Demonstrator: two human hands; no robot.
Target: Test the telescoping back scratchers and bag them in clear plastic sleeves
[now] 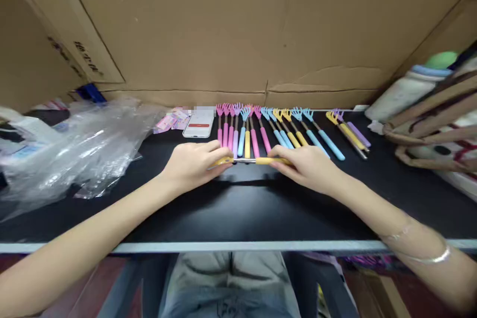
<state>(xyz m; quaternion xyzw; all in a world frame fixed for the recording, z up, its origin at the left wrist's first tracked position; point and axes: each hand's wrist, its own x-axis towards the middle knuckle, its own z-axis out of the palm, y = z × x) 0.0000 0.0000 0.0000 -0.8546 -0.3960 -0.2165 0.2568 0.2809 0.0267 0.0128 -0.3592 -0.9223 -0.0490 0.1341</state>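
A black bench (238,208) with a pale front edge stands against cardboard walls (238,25). At centre, the left hand (192,164) and right hand (307,166) pinch a yellow scratcher (255,161) crosswise by its ends. A scratcher row (276,131) lies at 12 o'clock, plastic bags (74,149) at 9, a basket (436,129) at 3.

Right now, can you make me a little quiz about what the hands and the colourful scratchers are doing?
1. True or false: both hands hold one yellow scratcher sideways.
2. What lies left of the row of scratchers? A) a phone B) a cup C) a book
3. Fill in: the crinkly clear ____ lies by the left arm.

Key: 1 true: left hand and right hand grip its ends. 2 A, the phone. 3 plastic bag.
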